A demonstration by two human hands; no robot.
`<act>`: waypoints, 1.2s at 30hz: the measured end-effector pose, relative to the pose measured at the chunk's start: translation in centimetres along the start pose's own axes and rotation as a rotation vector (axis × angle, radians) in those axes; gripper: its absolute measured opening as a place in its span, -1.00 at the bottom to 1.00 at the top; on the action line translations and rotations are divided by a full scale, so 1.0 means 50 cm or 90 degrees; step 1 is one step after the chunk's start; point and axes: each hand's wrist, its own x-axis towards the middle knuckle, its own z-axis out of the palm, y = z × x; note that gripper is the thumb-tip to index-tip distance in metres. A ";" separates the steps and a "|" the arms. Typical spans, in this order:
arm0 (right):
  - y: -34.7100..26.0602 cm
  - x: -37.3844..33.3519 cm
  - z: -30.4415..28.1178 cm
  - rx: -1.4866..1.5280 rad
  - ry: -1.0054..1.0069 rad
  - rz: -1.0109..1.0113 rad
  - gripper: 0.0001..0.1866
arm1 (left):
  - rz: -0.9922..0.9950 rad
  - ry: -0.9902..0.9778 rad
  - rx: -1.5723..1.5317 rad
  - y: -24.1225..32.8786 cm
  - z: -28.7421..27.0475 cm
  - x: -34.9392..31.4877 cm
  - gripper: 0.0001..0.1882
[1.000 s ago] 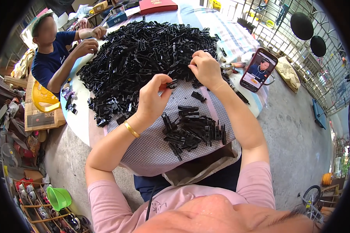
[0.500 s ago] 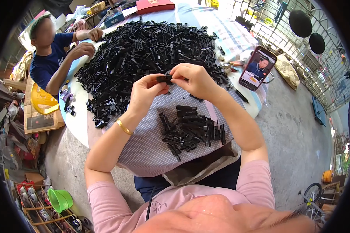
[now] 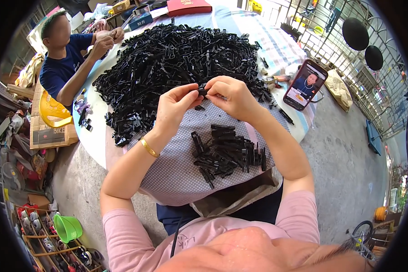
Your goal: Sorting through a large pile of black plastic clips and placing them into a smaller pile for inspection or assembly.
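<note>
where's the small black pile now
In the head view, the small pile lies just right of centre on the dotted cloth, below the left hand and right hand.

Arms, 2: left arm [image 3: 133, 171] and right arm [image 3: 285, 152], elbows bent, splayed outward, forearms converging. Left hand [image 3: 174, 108]: raised, thumb and index finger in pinch. Right hand [image 3: 232, 97]: back upward, fingers curled, thumb and index finger likewise pinched. Fingertips of 2 hands: just beside each other.

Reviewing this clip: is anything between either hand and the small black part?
Nothing visible: the left hand and right hand both have fingertips on the black part, near the big pile.
</note>
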 end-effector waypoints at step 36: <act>-0.304 -0.046 -0.149 0.669 0.051 -0.486 -0.41 | 0.132 -0.332 0.390 -0.010 0.023 -0.057 -0.68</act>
